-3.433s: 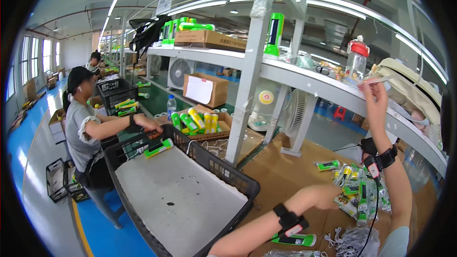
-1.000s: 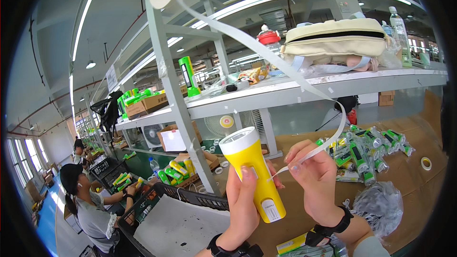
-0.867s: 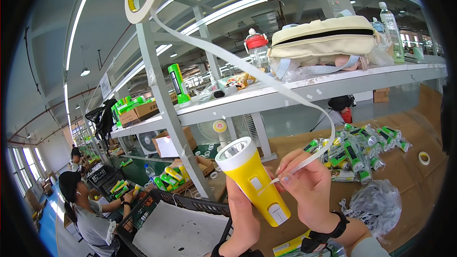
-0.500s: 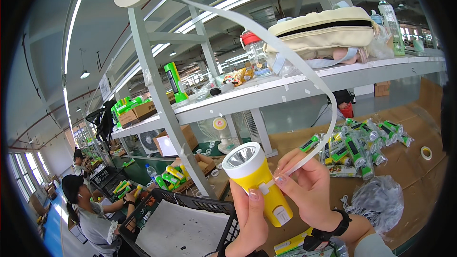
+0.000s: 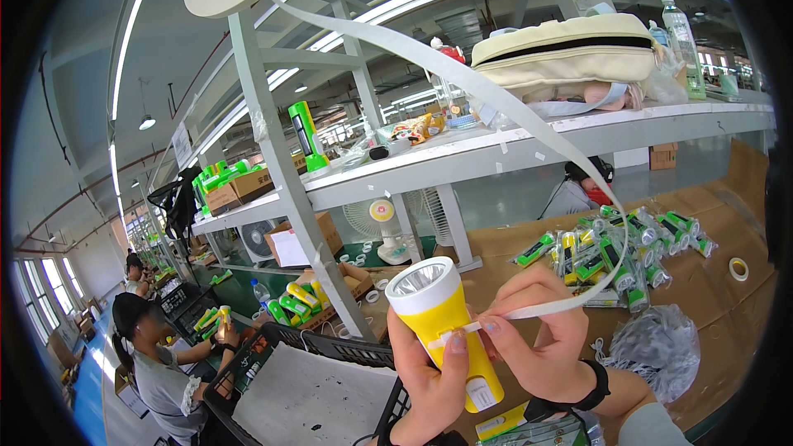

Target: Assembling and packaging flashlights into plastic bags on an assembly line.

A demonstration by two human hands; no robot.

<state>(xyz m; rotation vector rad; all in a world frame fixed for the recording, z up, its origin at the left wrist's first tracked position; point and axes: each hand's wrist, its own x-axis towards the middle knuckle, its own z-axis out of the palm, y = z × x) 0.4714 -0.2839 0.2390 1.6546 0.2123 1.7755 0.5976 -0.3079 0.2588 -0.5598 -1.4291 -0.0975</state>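
My left hand [image 5: 425,384] is wrapped round a yellow flashlight [image 5: 432,316] with a white head, tilted so its reflector faces up and left. Its thumb presses the end of a white tape strip [image 5: 529,118] against the flashlight's side. Beside it, my right hand [image 5: 549,347] pinches the strip between thumb and fingers, close to the body. From there the strip loops right and up to a white tape roll [image 5: 216,5] hanging at the upper left. A white label [image 5: 480,394] shows on the flashlight's lower end.
Bagged green-and-yellow flashlights [image 5: 615,256] lie heaped on the brown cardboard [image 5: 702,347], near a clear plastic bag [image 5: 652,355] and a small tape roll [image 5: 738,268]. A black crate [image 5: 330,343] stands left. A shelf [image 5: 512,149] crosses ahead. A co-worker [image 5: 161,372] sits at far left.
My left thumb has moved up onto the tape's end on the flashlight. My right hand has shifted slightly right and down, and the tape loop has swung right. The co-worker now raises a yellow flashlight.
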